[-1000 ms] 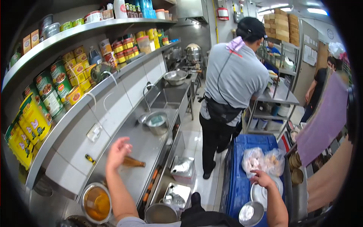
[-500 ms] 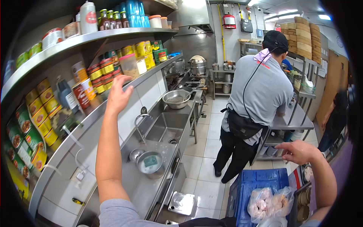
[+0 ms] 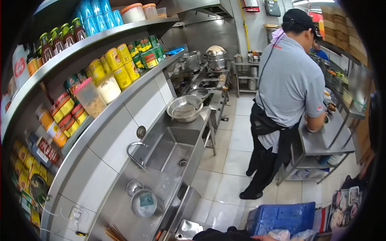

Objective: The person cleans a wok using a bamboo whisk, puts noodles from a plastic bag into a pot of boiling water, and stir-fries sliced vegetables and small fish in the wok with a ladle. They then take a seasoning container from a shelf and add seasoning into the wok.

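Note:
Only a sliver of skin, seemingly my right hand (image 3: 263, 237), shows at the bottom edge; its fingers cannot be made out. It is beside clear plastic bags (image 3: 279, 234) at the near side of a blue bin (image 3: 281, 219). My left hand is out of view. On the steel counter to the left, a metal pot (image 3: 144, 203) holds a green sponge (image 3: 147, 199), with a small round metal bowl (image 3: 134, 187) next to it. Beyond them is a sink (image 3: 173, 150) with a curved faucet (image 3: 136, 154). A wide metal bowl (image 3: 185, 108) rests past the sink.
A co-worker (image 3: 289, 76) in a grey shirt stands at a steel table (image 3: 325, 138) on the right. Shelves (image 3: 100, 106) with cans, jars and bottles run along the left wall. A stove (image 3: 217, 82) with pots is at the back. Trays of food (image 3: 345, 207) are at the lower right.
The view has moved forward toward the sink and co-worker. My left hand, earlier raised near the shelf, has left the view. My right hand has dropped to the bottom edge.

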Available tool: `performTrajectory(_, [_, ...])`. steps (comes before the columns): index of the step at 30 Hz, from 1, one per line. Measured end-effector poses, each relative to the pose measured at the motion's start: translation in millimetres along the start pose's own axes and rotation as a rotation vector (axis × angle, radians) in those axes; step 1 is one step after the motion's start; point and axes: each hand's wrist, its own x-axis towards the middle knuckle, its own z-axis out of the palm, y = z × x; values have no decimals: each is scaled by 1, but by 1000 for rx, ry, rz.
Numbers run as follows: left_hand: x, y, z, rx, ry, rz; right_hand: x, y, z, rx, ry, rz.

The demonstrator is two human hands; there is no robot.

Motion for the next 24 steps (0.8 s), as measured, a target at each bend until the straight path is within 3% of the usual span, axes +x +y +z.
performTrajectory(2, [31, 9, 12, -93, 123, 22, 38, 5, -19, 145, 106, -94])
performTrajectory(8, [151, 21, 3, -191, 312, 209, 147, -37, -115, 406, -13, 319])
performTrajectory(12, [225, 21, -20, -185, 352, 318, 207, -61, -152, 46, 43, 134])
performTrajectory(13, [243, 20, -26, -180, 357, 350, 215, -114, -153, -163, 238, 150])
performTrajectory(14, [260, 21, -36, -176, 371, 386, 236, -117, -164, -174, 240, 141])
performTrajectory(16, [284, 37, -63, -240, 418, 432, 278, -138, -176, 67, 416, 392])
performTrajectory(17, [286, 52, -82, -169, 445, 362, 293, -161, -178, 324, 471, 375])
performTrajectory(18, [283, 80, -101, -98, 469, 297, 311, -173, -185, 320, 476, 347])
performTrajectory(20, [307, 77, -130, -153, 504, 328, 347, -190, -196, 242, 448, 306])
performTrajectory(22, [334, 75, -150, -88, 647, 235, 375, -203, -211, 173, 386, 270])
performTrajectory(24, [375, 6, -158, -335, 727, 446, 406, -220, -235, 85, 263, 204])
